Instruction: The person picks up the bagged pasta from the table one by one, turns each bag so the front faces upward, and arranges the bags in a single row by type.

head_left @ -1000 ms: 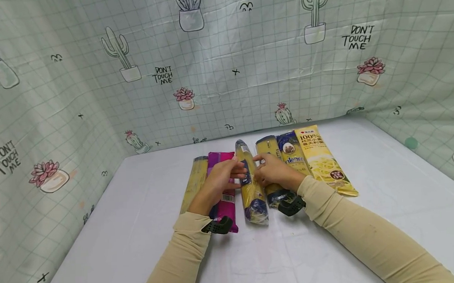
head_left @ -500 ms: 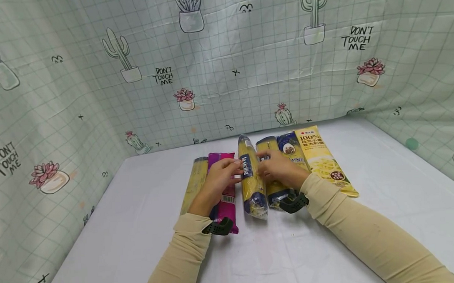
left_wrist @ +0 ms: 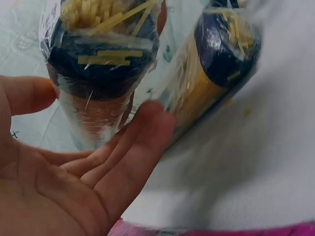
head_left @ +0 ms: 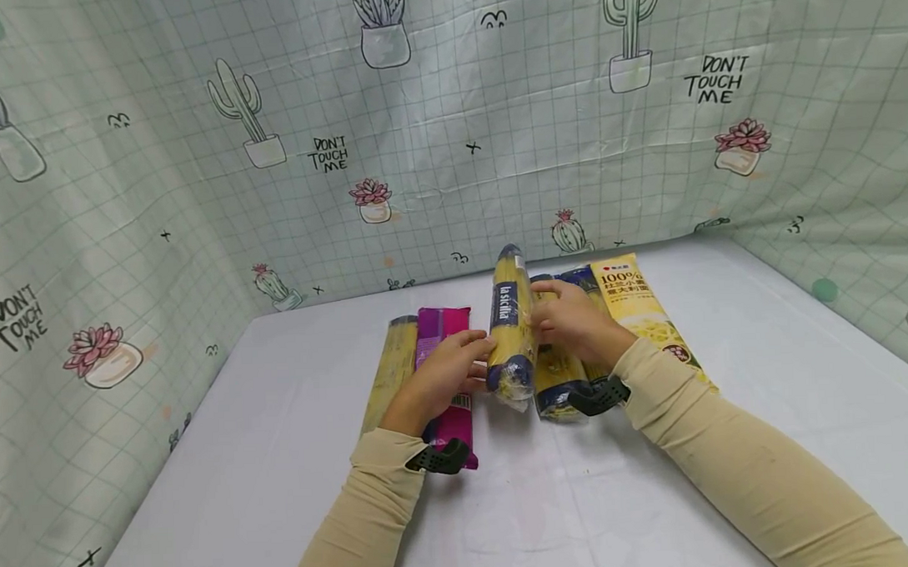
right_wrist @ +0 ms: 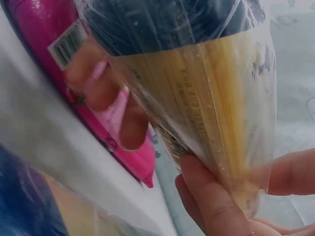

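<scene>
A clear-wrapped pack of spaghetti (head_left: 509,315) with navy ends and a "la sicilia" label is raised off the table, its far end tipped up. My right hand (head_left: 571,317) grips it from the right; in the right wrist view the fingers (right_wrist: 211,201) and thumb stand on either side of the wrapper. On its left is my left hand (head_left: 449,371), fingers extended beside the pack's near end. In the left wrist view, the left thumb (left_wrist: 32,93) meets the wrapper's edge, while the fingers (left_wrist: 138,157) reach out straight below it.
Left of the raised pack lie a magenta packet (head_left: 455,425) and a yellow pasta pack (head_left: 392,361). To the right are another navy-ended pasta pack (head_left: 562,380), a blue-topped pack (head_left: 577,275) partly hidden by my hand, and a yellow bag (head_left: 627,298). A patterned curtain (head_left: 433,109) backs the white table (head_left: 280,456).
The spaghetti pack has risen from the table and shifted slightly right and away, its label turning into view. My right hand went up with it; my left hand moved little.
</scene>
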Action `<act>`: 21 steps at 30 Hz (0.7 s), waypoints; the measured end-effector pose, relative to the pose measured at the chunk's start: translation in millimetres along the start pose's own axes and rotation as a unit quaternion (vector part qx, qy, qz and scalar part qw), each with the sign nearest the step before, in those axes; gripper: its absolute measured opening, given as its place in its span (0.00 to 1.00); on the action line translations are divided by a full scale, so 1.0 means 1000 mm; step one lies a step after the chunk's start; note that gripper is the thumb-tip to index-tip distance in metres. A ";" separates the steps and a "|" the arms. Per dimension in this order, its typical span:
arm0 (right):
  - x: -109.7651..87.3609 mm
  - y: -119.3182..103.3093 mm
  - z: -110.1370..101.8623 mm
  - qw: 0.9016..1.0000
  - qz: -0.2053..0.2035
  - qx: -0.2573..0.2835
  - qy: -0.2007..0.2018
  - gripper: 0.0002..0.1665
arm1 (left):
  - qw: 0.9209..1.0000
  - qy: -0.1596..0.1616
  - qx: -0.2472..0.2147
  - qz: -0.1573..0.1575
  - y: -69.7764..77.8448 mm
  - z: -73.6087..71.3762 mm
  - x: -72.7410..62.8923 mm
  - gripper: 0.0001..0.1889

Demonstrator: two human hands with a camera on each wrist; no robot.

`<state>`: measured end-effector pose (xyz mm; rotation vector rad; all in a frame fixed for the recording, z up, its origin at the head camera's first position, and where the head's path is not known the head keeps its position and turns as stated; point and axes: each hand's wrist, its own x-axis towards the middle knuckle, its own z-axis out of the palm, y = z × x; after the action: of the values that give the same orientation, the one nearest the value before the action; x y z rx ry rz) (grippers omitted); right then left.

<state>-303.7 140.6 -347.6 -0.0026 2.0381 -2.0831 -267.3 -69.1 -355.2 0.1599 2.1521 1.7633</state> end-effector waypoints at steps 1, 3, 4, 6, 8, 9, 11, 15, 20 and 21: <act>0.000 -0.001 -0.001 1.000 0.000 0.002 0.004 0.45 | 1.000 -0.022 -0.005 0.001 0.000 0.000 -0.001 0.29; -0.001 -0.005 -0.004 1.000 0.000 0.010 0.008 0.45 | 0.998 -0.060 -0.025 0.004 0.001 0.001 -0.002 0.27; -0.001 -0.006 -0.005 1.000 0.000 0.013 0.010 0.45 | 0.996 -0.076 -0.038 0.007 0.001 0.002 -0.002 0.26; -0.001 -0.008 -0.007 1.000 -0.001 0.023 0.009 0.46 | 0.992 -0.105 -0.067 0.011 0.001 0.002 -0.003 0.26; -0.001 -0.009 -0.009 0.999 -0.003 0.038 0.007 0.46 | 0.987 -0.129 -0.090 0.018 0.001 0.002 -0.003 0.26; -0.001 -0.010 -0.010 0.999 -0.003 0.045 0.006 0.46 | 0.985 -0.140 -0.101 0.021 0.001 0.001 -0.003 0.26; -0.001 -0.010 -0.011 0.998 -0.005 0.060 0.003 0.46 | 0.980 -0.157 -0.118 0.025 0.000 0.000 -0.003 0.27; 0.001 -0.010 -0.011 0.996 -0.010 0.087 0.000 0.47 | 0.976 -0.173 -0.131 0.031 0.001 -0.001 -0.004 0.28; 0.002 -0.009 -0.011 0.994 -0.017 0.104 -0.008 0.46 | 0.981 -0.164 -0.097 0.038 0.001 0.000 -0.004 0.32; 0.003 -0.009 -0.012 0.994 -0.015 0.110 -0.007 0.46 | 0.982 -0.160 -0.086 0.042 0.001 0.001 -0.005 0.32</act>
<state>-309.6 151.9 -340.0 -0.0108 1.8007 -2.3069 -262.8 -69.3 -353.7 0.4617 1.7824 1.8177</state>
